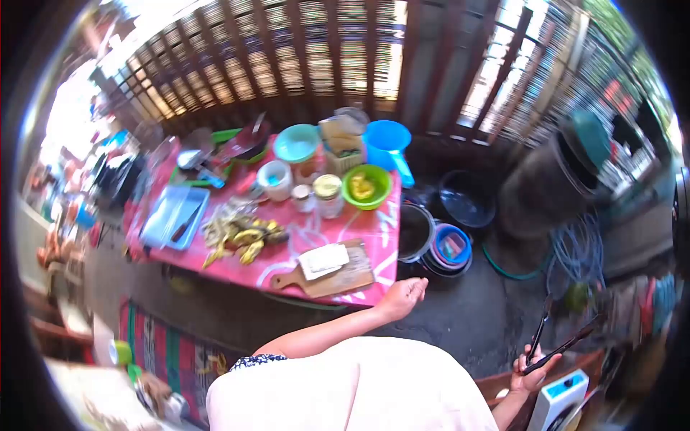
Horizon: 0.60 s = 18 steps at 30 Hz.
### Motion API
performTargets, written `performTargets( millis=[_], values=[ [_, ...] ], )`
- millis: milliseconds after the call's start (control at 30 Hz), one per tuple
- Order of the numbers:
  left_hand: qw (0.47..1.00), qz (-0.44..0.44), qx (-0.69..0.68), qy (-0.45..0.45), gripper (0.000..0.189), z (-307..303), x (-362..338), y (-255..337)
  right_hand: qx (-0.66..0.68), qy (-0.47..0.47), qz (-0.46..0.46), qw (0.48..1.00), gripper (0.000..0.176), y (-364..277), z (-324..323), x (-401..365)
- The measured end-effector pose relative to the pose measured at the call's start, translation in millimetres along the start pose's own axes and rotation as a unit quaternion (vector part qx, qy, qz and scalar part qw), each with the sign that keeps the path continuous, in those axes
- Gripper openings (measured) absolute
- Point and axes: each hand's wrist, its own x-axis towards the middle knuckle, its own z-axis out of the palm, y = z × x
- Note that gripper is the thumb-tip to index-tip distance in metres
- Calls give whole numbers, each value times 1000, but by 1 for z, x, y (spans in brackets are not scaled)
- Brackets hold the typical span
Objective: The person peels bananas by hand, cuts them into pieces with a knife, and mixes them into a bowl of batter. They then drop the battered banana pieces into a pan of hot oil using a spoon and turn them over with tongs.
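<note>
My right hand (530, 370), low on the right, grips a pair of black tongs (562, 352); their two arms point up and spread apart. Below that hand is a white appliance with a blue panel (564, 391), perhaps a stove. My left hand (404, 299) is held in front of my body with its fingers curled in, and no object shows in it. It is close to the corner of the pink-covered table (388, 269). Beside it on the table lies a wooden cutting board (357, 271) with a white block or folded paper (323, 261) on top.
Banana peels (248, 237), a clear plastic container (172, 219) with a knife, a green bowl (368, 188) with yellow food, jars and a blue dipper (387, 144) crowd the table. Basins (449, 248), a large dark drum (546, 187) and a coiled hose (577, 251) stand on the right.
</note>
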Motion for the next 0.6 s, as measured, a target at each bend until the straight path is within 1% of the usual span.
performTargets(
  millis=[33, 67, 167, 200, 233, 300, 367, 433, 467, 500, 567, 600],
  values=[
    [998, 9, 3, 67, 41, -13, -3, 4, 19, -14, 21, 999, 73, 3, 9, 17],
    [994, -27, -40, 97, 32, -28, -8, 6, 7, -36, 29, 999, 73, 7, 20, 28],
    [963, 70, -60, 253, 13, -80, -20, 2, -15, -88, 49, 995, 74, 27, 61, 47],
    [955, 54, -41, 287, 9, -102, -30, 1, -20, -110, 64, 992, 74, 36, 75, 48],
    [947, 37, -22, 319, 13, -126, -43, 6, -25, -129, 78, 988, 74, 45, 90, 47],
    [910, 76, -67, 403, 23, -173, -56, -9, -45, -151, 87, 984, 74, 61, 119, 44],
    [867, 112, -63, 481, 28, -223, -68, -18, -62, -167, 95, 979, 73, 75, 143, 39],
    [852, 72, -112, 507, 26, -276, -82, -24, -64, -177, 86, 978, 73, 90, 168, 32],
    [841, 64, -107, 527, 18, -306, -82, -28, -57, -150, 71, 984, 73, 99, 180, 26],
    [832, 59, -181, 521, 18, -336, -78, -30, -49, -122, 55, 990, 73, 109, 192, 22],
    [844, -17, -129, 521, 25, -397, -78, -28, -46, -125, 43, 990, 74, 130, 212, 9],
    [838, -6, -136, 528, 25, -428, -67, -34, -52, -124, 43, 990, 74, 141, 223, 1]
  ],
)
